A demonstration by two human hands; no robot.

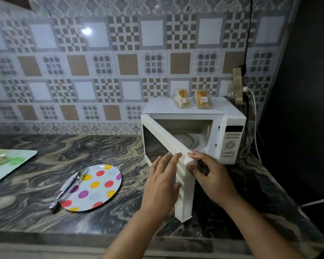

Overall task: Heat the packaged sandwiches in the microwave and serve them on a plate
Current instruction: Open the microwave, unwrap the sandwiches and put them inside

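Between our two grips, the white microwave door is standing swung open toward us over the marbled desk. Our left grip is lying flat against the door's outer face, fingers spread and straight, closed on nothing. Our right grip is curling around the door's free edge, its fingertips pressing on the top corner and the thumb tucked behind, so it is clamped on the door.

Beyond both grips, the microwave is sitting against the tiled wall, its cavity showing the glass turntable with nothing resting on it. We are seeing the control panel beyond the right grip. Farther beyond, on the oven's top, the two packaged sandwiches are standing side by side in clear wrappers: the left sandwich pack and the right sandwich pack, near each other but not touching, each with a small white label.

Left of the left grip, well apart from the door, the polka-dot plate is lying on the desk. Tongs are resting across the plate's left rim, one end overhanging onto the desk. Farther left, a pale tray is reaching the frame edge; what is on it is too blurred to tell. Right of the right grip, a white cable is hanging down the wall.
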